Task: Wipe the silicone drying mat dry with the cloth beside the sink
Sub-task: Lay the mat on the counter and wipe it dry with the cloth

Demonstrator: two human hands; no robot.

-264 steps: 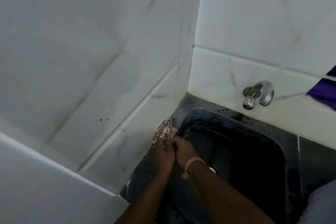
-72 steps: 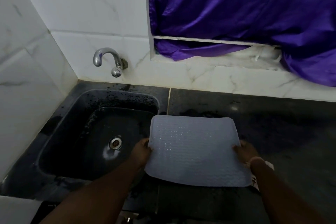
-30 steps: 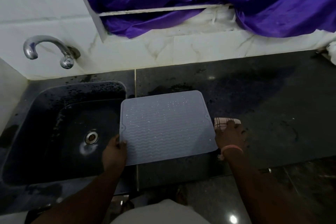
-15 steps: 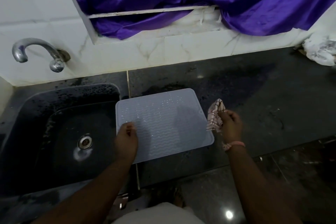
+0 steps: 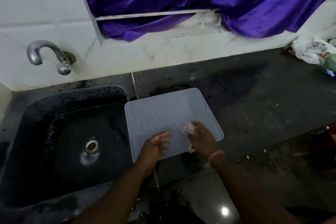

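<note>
A person's right hand gripped a bunched cloth on the near half of a grey silicone drying mat, which lay on the black counter just beside the sink. The blurred left hand appeared open, steadying the mat, whose overhanging near edge could slide off under a hard wipe.

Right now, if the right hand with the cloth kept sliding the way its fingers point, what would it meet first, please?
Probably just more wet drying mat: the right hand, clutching the cloth, points up-left, toward the far edge.
</note>
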